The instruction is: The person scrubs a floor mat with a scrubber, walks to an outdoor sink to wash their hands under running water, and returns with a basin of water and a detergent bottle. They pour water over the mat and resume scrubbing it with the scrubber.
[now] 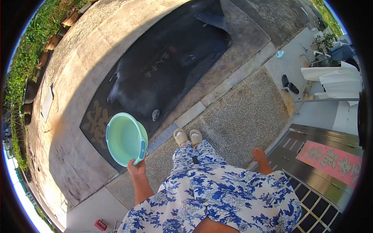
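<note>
My left hand [136, 167] grips the lower right rim of a pale green basin [125, 136], by its blue handle. The basin is tilted with its inside facing me, and I see nothing in it. Beyond it lies a large dark mat [155, 73], wet and shiny in places, with a small grey scrubber-like clump [155, 115] on it. My right hand [258, 154] hangs beside my body, away from any object; its fingers look curled, but they are too small to make out.
Beige slippers [188, 136] are on my feet, at the paving edge. Dark shoes [290, 84] and a blue-white bottle [280, 54] lie farther right. White cloths [338, 79] hang on a rack near a metal door [314, 155]. Potted plants [52, 42] line the left side.
</note>
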Available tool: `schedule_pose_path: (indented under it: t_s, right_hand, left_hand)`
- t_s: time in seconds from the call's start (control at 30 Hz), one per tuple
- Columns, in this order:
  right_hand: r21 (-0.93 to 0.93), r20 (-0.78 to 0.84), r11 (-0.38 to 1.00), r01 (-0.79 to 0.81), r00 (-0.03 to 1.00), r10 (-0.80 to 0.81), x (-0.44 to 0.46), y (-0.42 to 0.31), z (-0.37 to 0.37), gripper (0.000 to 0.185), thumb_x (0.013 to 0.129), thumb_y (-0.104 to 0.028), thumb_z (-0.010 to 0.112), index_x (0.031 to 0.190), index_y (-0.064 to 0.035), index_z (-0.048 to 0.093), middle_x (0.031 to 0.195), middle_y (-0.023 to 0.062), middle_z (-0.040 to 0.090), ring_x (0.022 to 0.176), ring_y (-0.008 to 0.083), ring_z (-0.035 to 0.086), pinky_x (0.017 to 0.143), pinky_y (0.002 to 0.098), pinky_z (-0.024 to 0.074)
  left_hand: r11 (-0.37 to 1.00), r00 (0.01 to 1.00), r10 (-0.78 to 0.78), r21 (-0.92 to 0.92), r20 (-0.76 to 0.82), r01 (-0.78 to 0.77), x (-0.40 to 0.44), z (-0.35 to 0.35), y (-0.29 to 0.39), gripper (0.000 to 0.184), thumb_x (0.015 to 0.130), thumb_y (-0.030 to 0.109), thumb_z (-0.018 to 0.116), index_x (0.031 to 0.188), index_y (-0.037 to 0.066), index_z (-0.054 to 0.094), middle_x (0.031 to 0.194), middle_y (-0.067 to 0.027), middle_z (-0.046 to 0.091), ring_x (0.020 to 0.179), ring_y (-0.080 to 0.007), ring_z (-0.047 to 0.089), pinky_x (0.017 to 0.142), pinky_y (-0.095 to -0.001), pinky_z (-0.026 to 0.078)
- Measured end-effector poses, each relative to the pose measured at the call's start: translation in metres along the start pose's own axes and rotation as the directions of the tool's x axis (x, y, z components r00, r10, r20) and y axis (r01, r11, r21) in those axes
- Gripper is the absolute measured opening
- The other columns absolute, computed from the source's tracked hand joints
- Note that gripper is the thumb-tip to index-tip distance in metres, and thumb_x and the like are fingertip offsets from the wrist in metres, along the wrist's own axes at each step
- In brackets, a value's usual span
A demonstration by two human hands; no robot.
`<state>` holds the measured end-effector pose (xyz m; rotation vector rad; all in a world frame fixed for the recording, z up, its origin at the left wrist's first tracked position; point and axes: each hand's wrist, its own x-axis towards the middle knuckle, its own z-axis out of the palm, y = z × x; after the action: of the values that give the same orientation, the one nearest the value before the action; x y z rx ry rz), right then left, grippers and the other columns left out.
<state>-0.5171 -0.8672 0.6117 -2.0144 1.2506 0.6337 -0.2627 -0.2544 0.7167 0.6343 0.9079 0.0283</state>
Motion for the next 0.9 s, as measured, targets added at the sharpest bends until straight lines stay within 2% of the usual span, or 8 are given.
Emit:
schedule_pose_path:
  t_s: [0.13,0.43,0.53,0.6,0.73,0.8,0.83,0.9]
  right_hand:
    - [0.034,0.174,0.994,-0.102,0.980,0.094,-0.060,-0.022,0.003,0.025,0.083,-0.024,0.051,0.090,-0.0026,0.062,0.066,0.0090,0.060,0.057,0.0195,0.060,0.046,0.0337,0.0468]
    - [0.205,0.275,0.845,-0.495,0.857,0.435,-0.097,0.034,0.000,0.028,0.082,-0.020,0.051,0.105,-0.0039,0.057,0.085,0.0117,0.059,0.065,0.0220,0.061,0.051,0.0362,0.0543]
    - [-0.030,0.160,0.986,0.162,0.975,-0.155,-0.092,0.056,-0.008,0.023,0.082,-0.023,0.053,0.093,-0.0029,0.056,0.082,0.0137,0.058,0.070,0.0277,0.060,0.058,0.0402,0.0509]
    - [-0.211,0.171,0.792,0.573,0.819,-0.547,-0.088,0.077,-0.020,0.023,0.081,-0.025,0.055,0.085,-0.0022,0.055,0.080,0.0150,0.058,0.074,0.0314,0.060,0.063,0.0429,0.0487]
    - [-0.166,0.198,0.797,0.580,0.812,-0.549,0.001,0.136,-0.011,0.024,0.080,-0.025,0.056,0.078,-0.0018,0.053,0.078,0.0174,0.055,0.076,0.0346,0.057,0.065,0.0454,0.0439]
    - [-0.239,0.255,0.913,0.329,0.929,-0.268,0.028,0.158,-0.038,0.021,0.081,-0.023,0.054,0.078,-0.0030,0.053,0.076,0.0153,0.056,0.074,0.0312,0.057,0.063,0.0424,0.0451]
    - [0.493,0.250,0.742,0.455,0.743,-0.622,0.058,0.181,-0.090,0.031,0.079,-0.031,0.058,0.094,-0.0038,0.061,0.083,0.0170,0.060,0.072,0.0305,0.061,0.059,0.0427,0.0484]
    - [0.268,-0.039,0.960,0.084,0.996,-0.076,0.023,0.093,-0.156,0.023,0.084,-0.025,0.049,0.089,-0.0046,0.059,0.072,0.0099,0.059,0.065,0.0206,0.061,0.055,0.0335,0.0492]
  left_hand:
    - [0.993,0.995,-0.097,0.073,0.008,0.096,0.030,0.026,-0.013,0.050,0.069,0.000,0.046,0.118,0.001,0.041,0.112,-0.0136,0.053,0.099,-0.0326,0.057,0.076,-0.0451,0.054]
    - [0.956,0.969,-0.210,0.233,0.130,0.176,0.039,0.151,-0.053,0.043,0.071,-0.002,0.046,0.114,0.001,0.043,0.110,-0.0141,0.053,0.097,-0.0318,0.057,0.077,-0.0454,0.053]
    - [0.945,0.966,-0.226,0.270,0.128,0.185,0.032,0.194,-0.084,0.043,0.070,-0.002,0.046,0.113,0.000,0.043,0.109,-0.0142,0.053,0.096,-0.0322,0.058,0.076,-0.0453,0.053]
    - [0.946,0.961,-0.227,0.271,0.160,0.178,0.032,0.217,-0.113,0.044,0.070,-0.001,0.046,0.114,-0.001,0.043,0.109,-0.0145,0.053,0.096,-0.0329,0.058,0.076,-0.0452,0.053]
    - [0.960,0.954,-0.213,0.229,0.211,0.163,0.019,0.274,-0.179,0.051,0.069,-0.001,0.045,0.120,-0.002,0.039,0.114,-0.0193,0.051,0.102,-0.0388,0.055,0.085,-0.0521,0.050]
    - [0.955,0.953,-0.221,0.246,0.209,0.167,0.010,0.291,-0.202,0.050,0.070,0.001,0.044,0.119,-0.004,0.039,0.113,-0.0214,0.051,0.102,-0.0411,0.054,0.085,-0.0524,0.050]
    - [0.955,0.944,-0.233,0.239,0.234,0.176,0.013,0.310,-0.219,0.049,0.070,0.002,0.044,0.118,-0.006,0.039,0.113,-0.0236,0.051,0.103,-0.0433,0.053,0.086,-0.0528,0.050]
    - [0.961,0.947,-0.187,0.247,0.261,0.122,0.001,0.355,-0.251,0.049,0.072,0.006,0.043,0.117,-0.011,0.038,0.111,-0.0285,0.051,0.102,-0.0505,0.050,0.081,-0.0486,0.054]
